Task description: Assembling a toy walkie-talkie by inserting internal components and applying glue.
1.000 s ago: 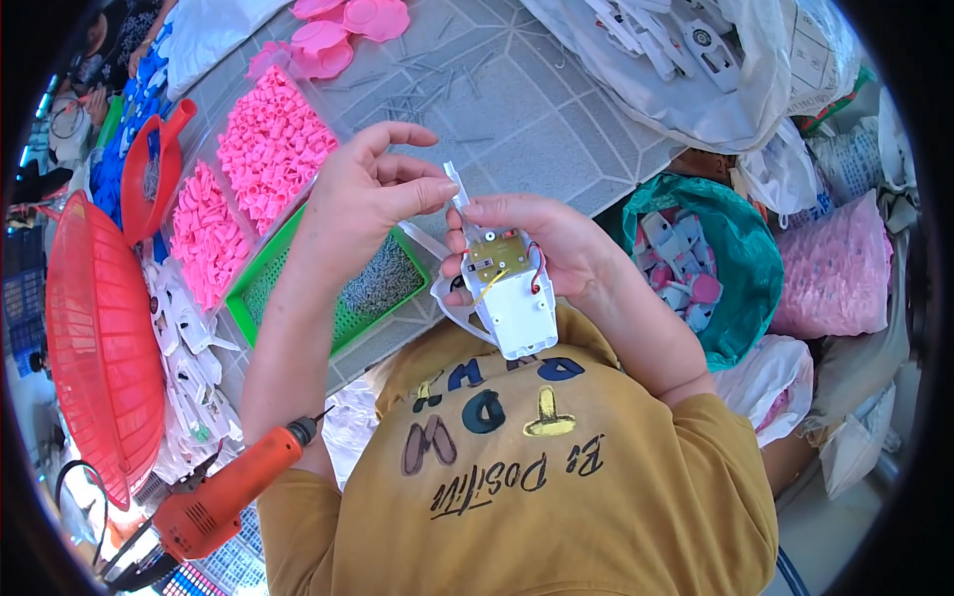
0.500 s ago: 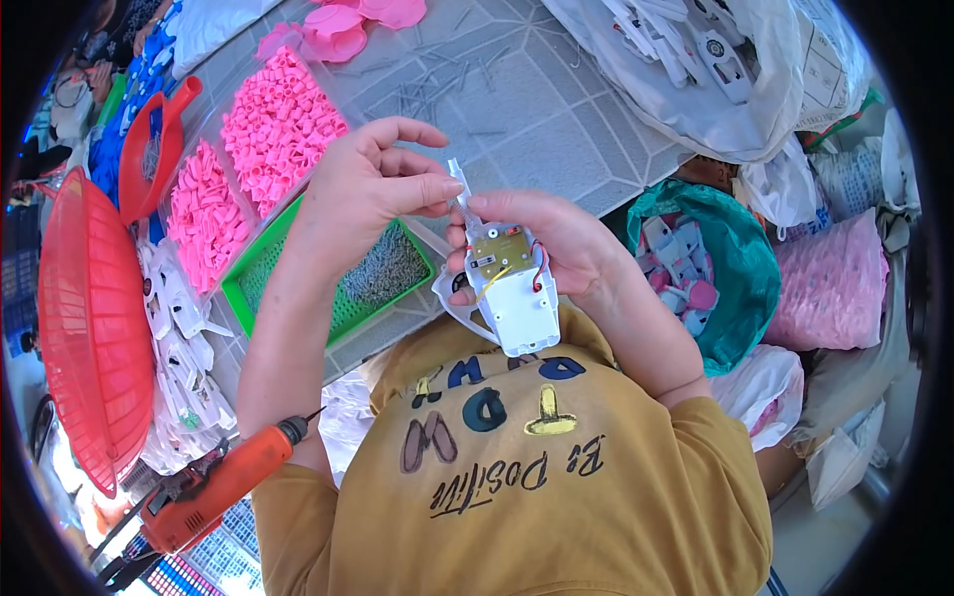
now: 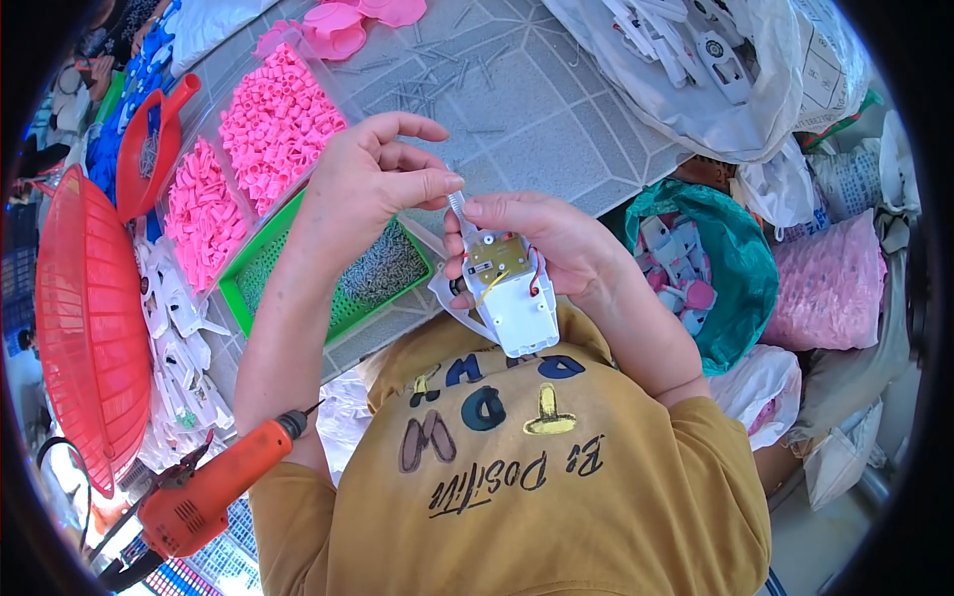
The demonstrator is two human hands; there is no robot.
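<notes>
My right hand [image 3: 542, 223] grips a white plastic housing [image 3: 527, 323] over the table's near edge. A small circuit board [image 3: 500, 254] with red and yellow wires sits in its open side. A curved white loop [image 3: 459, 303] shows at its left. From the housing's far end a narrow, ridged, whitish piece [image 3: 457, 205] sticks out. My left hand [image 3: 383, 179] pinches thumb and forefinger together at the tip of that piece. What lies between those fingertips is too small to make out. The left hand's other fingers are bent and apart.
A green tray [image 3: 288, 288] of small metal parts and a clear bin of pink parts [image 3: 278, 114] stand left. Thin metal pins [image 3: 427, 89] lie on the table. An orange power drill [image 3: 214, 487] is lower left, a teal bag [image 3: 740, 298] of white parts right.
The white strip that rose from the housing's end past my left fingertips now shows lower, below them. Both hands stay nearly in place, and the housing has turned slightly.
</notes>
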